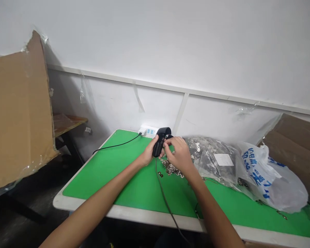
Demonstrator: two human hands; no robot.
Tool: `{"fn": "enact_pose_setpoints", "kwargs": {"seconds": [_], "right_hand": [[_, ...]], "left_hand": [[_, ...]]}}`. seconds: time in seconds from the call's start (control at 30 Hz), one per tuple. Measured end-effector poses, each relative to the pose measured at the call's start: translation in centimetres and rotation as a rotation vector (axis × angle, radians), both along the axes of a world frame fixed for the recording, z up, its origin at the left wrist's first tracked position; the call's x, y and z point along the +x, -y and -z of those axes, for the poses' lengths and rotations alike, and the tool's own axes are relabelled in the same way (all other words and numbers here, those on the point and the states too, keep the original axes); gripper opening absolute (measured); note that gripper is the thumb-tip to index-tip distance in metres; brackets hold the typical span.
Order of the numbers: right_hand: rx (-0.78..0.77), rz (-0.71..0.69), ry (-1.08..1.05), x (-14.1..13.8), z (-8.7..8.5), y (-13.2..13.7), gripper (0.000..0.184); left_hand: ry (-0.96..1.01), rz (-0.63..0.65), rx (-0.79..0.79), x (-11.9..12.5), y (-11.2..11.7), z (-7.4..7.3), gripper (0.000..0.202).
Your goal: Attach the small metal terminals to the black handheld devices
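Note:
My left hand is wrapped round a black plastic device with a curved band at its top, tilted above the table. A grey cord runs from below it over the table's front edge. At the device's right side, the fingertips of my right hand are pinched together. What lies between them is too small to make out. Beneath and beside my right hand lies a heap of small metal pieces, partly hidden by it, with a few loose ones nearer me.
A white power strip stands against the wall, with a black cable plugged in. To the right are a clear bag of metal parts and a white plastic bag with blue print. Cardboard rises at the left beyond the green-topped table.

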State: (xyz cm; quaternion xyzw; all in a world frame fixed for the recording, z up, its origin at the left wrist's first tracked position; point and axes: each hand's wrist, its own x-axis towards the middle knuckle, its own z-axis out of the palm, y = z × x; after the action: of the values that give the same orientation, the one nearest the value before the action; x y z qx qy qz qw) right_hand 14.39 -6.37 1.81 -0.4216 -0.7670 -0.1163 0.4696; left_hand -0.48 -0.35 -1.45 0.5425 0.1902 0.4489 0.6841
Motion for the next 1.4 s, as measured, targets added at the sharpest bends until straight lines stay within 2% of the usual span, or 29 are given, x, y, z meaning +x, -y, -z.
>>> {"fn": "enact_pose_setpoints", "kwargs": {"seconds": [0.4, 0.6, 0.77, 0.97, 1.23, 1.4], "right_hand": [[-0.082, -0.041, -0.137, -0.5, 0.4, -0.3, 0.015], [-0.028, -0.027, -0.115, -1.0, 0.2, 0.2, 0.016], [0.013, -0.042, -0.093, -1.1, 0.1, 0.3, 0.018], [-0.015, -0.030, -0.089, -1.4, 0.2, 0.5, 0.014], [0.002, 0.028, -0.089, -1.7, 0.5, 0.5, 0.013], [0.028, 0.066, -0.061, -1.9, 0.5, 0.7, 0.012]], "left_hand": [[0.027, -0.066, 0.030, 0.2, -0.1, 0.2, 0.071], [0.083, -0.109, 0.045, 0.3, 0.1, 0.2, 0.068], [0.127, -0.202, 0.099, 0.2, 0.1, 0.3, 0.061], [0.144, -0.265, 0.126, 0.3, 0.4, 0.3, 0.058], [0.096, -0.314, 0.148, 0.2, 1.0, -0.4, 0.059], [0.062, -0.347, 0.205, 0.1, 1.0, 0.0, 0.050]]}}
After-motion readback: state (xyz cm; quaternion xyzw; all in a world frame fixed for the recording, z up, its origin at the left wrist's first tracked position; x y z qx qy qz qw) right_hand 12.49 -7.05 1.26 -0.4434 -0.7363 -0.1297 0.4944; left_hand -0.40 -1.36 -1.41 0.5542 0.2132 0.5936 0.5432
